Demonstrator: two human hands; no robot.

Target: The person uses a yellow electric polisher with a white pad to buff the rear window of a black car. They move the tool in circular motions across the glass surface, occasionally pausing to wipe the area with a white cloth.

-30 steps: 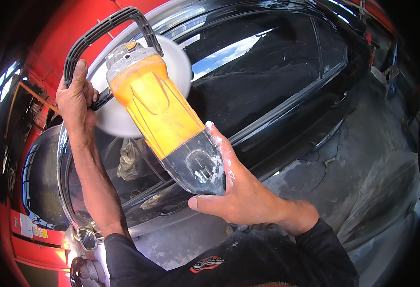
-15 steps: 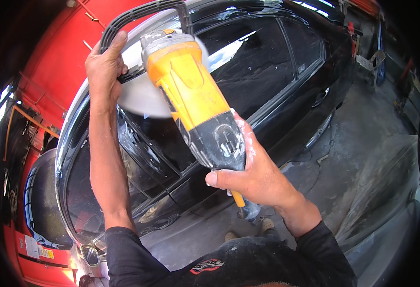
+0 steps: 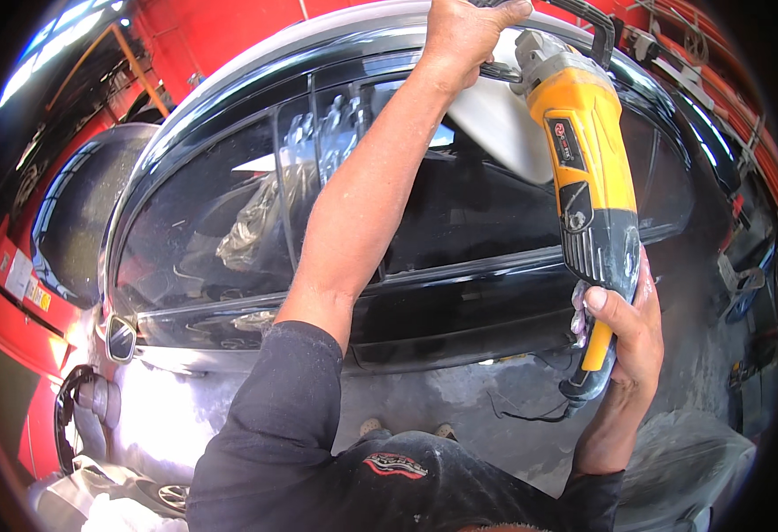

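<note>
A yellow and black power polisher (image 3: pixel 588 142) is held up in front of a black car (image 3: pixel 460 306), over its side windows. My left hand (image 3: pixel 467 40) is closed on the polisher's black loop handle (image 3: pixel 603 35) at the top of the view. Around the rear grip, close to the yellow trigger strip (image 3: pixel 597 346), my right hand (image 3: pixel 633 328) is wrapped. The white round pad (image 3: pixel 504 133) sits under the tool's head, partly hidden by it. Whether the pad touches the car I cannot tell. White residue marks the tool's rear end.
The car's side mirror (image 3: pixel 121 339) juts out at the left. A dark cord (image 3: pixel 531 415) trails from the polisher's rear. Plastic sheeting (image 3: pixel 686 465) lies at the lower right. A red cabinet (image 3: pixel 17 310) stands at the far left, and a wheel cover (image 3: pixel 174 496) at the lower left.
Both hands have carried the polisher to the right in the view, and it now points more upright. The view has turned, showing more of the car's side and front.
</note>
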